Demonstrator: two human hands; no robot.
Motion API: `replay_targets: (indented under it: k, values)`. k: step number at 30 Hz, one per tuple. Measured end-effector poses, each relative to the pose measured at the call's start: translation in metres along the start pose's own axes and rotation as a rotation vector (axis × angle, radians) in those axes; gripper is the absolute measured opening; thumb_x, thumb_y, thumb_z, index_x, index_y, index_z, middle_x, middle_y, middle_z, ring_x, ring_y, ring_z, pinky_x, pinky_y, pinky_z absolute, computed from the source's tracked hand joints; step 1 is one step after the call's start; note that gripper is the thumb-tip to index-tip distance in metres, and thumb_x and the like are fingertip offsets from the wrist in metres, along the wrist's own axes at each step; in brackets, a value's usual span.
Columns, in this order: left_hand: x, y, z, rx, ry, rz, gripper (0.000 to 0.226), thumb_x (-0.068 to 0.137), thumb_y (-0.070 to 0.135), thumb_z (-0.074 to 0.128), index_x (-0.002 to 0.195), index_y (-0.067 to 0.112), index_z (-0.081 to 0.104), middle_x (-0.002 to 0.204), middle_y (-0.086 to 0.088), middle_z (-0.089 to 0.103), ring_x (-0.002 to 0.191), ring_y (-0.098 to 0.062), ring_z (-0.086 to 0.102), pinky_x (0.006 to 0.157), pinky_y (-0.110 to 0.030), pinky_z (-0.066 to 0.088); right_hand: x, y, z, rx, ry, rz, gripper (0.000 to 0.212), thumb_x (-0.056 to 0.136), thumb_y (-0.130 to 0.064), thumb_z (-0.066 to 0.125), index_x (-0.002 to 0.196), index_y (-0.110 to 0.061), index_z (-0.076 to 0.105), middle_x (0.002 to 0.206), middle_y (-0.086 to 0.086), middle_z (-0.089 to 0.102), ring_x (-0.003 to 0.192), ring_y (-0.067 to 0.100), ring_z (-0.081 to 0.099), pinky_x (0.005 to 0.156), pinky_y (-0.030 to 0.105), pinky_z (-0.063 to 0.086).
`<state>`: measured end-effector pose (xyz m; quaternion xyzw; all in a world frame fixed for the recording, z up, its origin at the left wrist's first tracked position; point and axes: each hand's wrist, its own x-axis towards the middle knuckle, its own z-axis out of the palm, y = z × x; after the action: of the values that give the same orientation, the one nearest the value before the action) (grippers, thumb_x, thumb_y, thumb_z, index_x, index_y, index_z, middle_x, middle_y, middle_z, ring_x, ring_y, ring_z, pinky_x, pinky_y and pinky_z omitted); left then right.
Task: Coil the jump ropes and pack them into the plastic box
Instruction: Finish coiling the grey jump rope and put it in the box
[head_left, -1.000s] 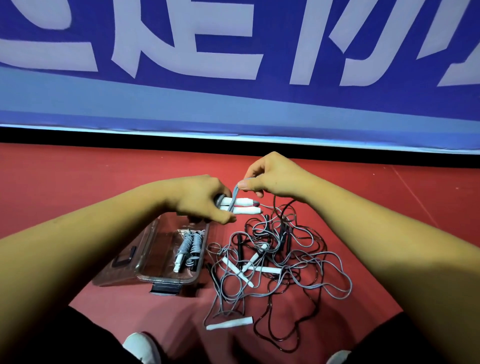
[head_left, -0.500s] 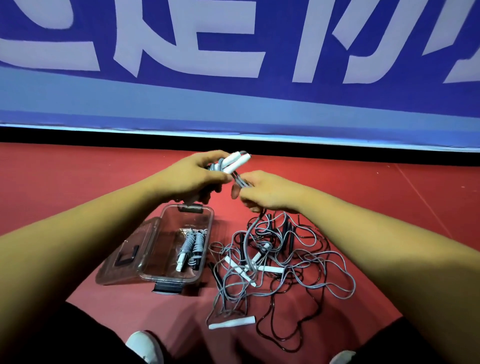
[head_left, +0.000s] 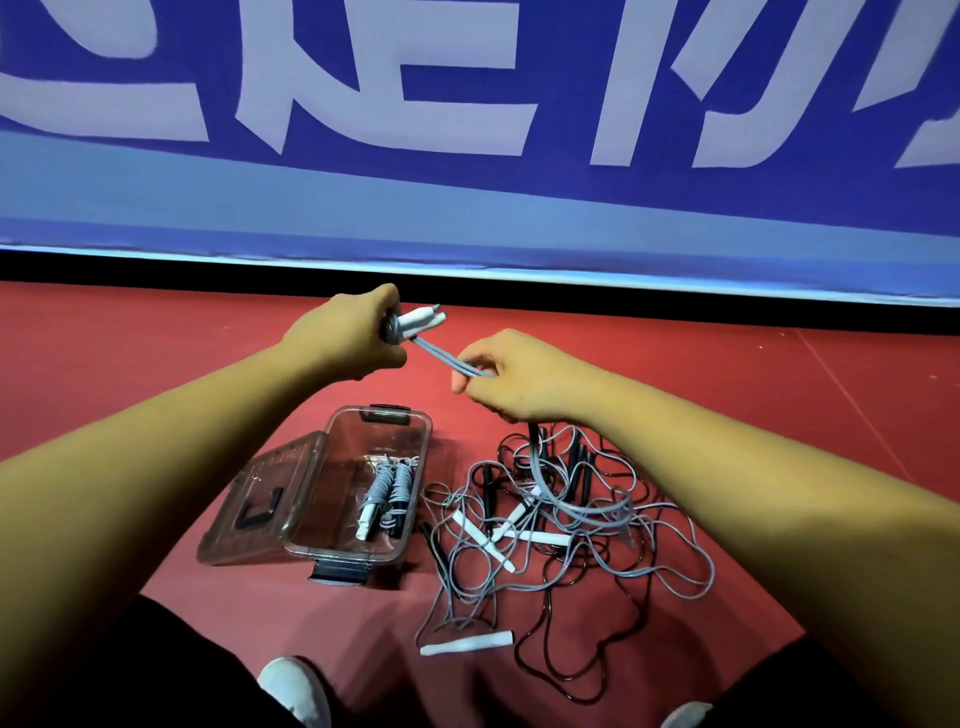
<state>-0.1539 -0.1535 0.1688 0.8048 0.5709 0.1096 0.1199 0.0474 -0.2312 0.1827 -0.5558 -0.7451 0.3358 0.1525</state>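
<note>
- the left hand is raised above the red floor, its fingers curled round two white handles and a few grey turns wound at their base.
- a doubled grey rope runs taut from those handles down to the right hand, which pinches it between thumb and fingertips.
- below the right hand the same rope drops into a loose tangle of grey and black jump ropes on the floor, with white and black handles mixed in.
- one white handle lies apart at the tangle's near edge.
- the clear plastic box sits just left of the tangle, its lid swung open to the left.
- coiled ropes, grey and black, lie inside the box against its right wall.
- a blue banner with large white characters stands behind.
</note>
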Motion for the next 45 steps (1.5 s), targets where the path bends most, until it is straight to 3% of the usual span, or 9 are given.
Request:
replay_targets:
  k: [7, 9, 12, 17, 25, 29, 37, 40, 45]
  values:
    - [-0.011, 0.028, 0.002, 0.212, -0.295, 0.185, 0.023, 0.078, 0.033, 0.073, 0.087, 0.020, 0.056, 0.063, 0.005, 0.060, 0.050, -0.014, 0.059, 0.054, -0.028, 0.043, 0.001, -0.001, -0.027, -0.152, 0.239, -0.159, 0.014, 0.091, -0.017, 0.062, 0.089, -0.010, 0.073, 0.074, -0.001, 0.065, 0.064, 0.009, 0.052, 0.059, 0.023, 0.038]
    - [-0.017, 0.042, 0.003, 0.171, -0.388, 0.216, 0.032, 0.080, 0.046, 0.073, 0.086, 0.017, 0.061, 0.057, 0.002, 0.062, 0.042, -0.007, 0.057, 0.052, -0.025, 0.043, -0.001, 0.002, -0.036, -0.128, 0.282, -0.168, 0.011, 0.090, -0.018, 0.064, 0.089, -0.013, 0.074, 0.073, -0.009, 0.064, 0.063, -0.001, 0.053, 0.058, 0.010, 0.036]
    - [-0.027, 0.062, 0.003, 0.081, -0.446, 0.235, 0.052, 0.077, 0.067, 0.068, 0.080, 0.015, 0.063, 0.058, -0.007, 0.068, 0.043, -0.018, 0.063, 0.045, -0.019, 0.045, -0.001, 0.012, -0.042, -0.033, 0.317, -0.179, 0.006, 0.085, -0.016, 0.069, 0.085, -0.015, 0.074, 0.070, -0.010, 0.067, 0.058, -0.002, 0.054, 0.062, 0.017, 0.043]
    - [-0.036, 0.073, 0.002, -0.065, -0.415, 0.271, 0.031, 0.085, 0.048, 0.068, 0.078, 0.019, 0.061, 0.055, -0.003, 0.065, 0.043, -0.018, 0.063, 0.045, -0.020, 0.042, 0.002, 0.026, -0.045, 0.179, 0.335, -0.154, 0.008, 0.078, -0.012, 0.078, 0.084, -0.008, 0.076, 0.064, 0.002, 0.067, 0.051, 0.002, 0.052, 0.055, 0.017, 0.042]
    - [-0.035, 0.063, 0.001, -0.583, -0.340, 0.252, 0.038, 0.089, 0.024, 0.071, 0.114, 0.032, 0.043, 0.066, -0.004, 0.062, 0.044, -0.021, 0.049, 0.041, -0.029, 0.040, 0.002, 0.058, -0.018, 0.361, -0.019, 0.156, 0.022, 0.095, -0.006, 0.054, 0.089, -0.017, 0.072, 0.060, 0.005, 0.057, 0.045, 0.012, 0.047, 0.044, 0.021, 0.038]
    - [-0.028, 0.057, -0.003, -0.655, -0.297, 0.144, 0.016, 0.092, 0.017, 0.068, 0.100, 0.019, 0.054, 0.069, -0.012, 0.058, 0.042, -0.019, 0.046, 0.035, -0.020, 0.033, 0.002, 0.051, -0.007, 0.390, -0.127, 0.126, 0.023, 0.100, -0.027, 0.053, 0.099, -0.014, 0.072, 0.063, 0.005, 0.051, 0.049, 0.013, 0.044, 0.045, 0.020, 0.038]
    - [0.000, 0.016, -0.012, -0.367, -0.064, -0.041, 0.030, 0.084, 0.019, 0.075, 0.098, 0.012, 0.050, 0.076, -0.008, 0.070, 0.046, -0.024, 0.062, 0.039, -0.024, 0.041, 0.003, 0.029, 0.006, -0.095, 0.011, -0.077, 0.019, 0.097, -0.022, 0.057, 0.105, -0.010, 0.069, 0.056, -0.013, 0.051, 0.049, -0.005, 0.047, 0.049, 0.011, 0.032]
    - [-0.002, 0.004, -0.012, -0.057, -0.050, -0.060, 0.028, 0.080, 0.026, 0.073, 0.098, 0.021, 0.051, 0.074, 0.001, 0.067, 0.049, -0.018, 0.066, 0.044, -0.025, 0.044, 0.002, 0.014, 0.003, -0.167, 0.030, -0.167, 0.019, 0.096, -0.023, 0.058, 0.102, -0.011, 0.071, 0.080, -0.004, 0.064, 0.072, 0.011, 0.053, 0.061, 0.022, 0.038]
    - [-0.006, 0.013, -0.002, 0.248, -0.133, 0.057, 0.017, 0.079, 0.035, 0.067, 0.090, 0.029, 0.056, 0.077, 0.004, 0.062, 0.073, -0.025, 0.058, 0.062, -0.031, 0.045, 0.000, -0.004, -0.004, -0.210, 0.156, -0.271, 0.023, 0.095, -0.023, 0.056, 0.086, -0.007, 0.070, 0.070, 0.010, 0.062, 0.062, 0.023, 0.050, 0.059, 0.034, 0.038]
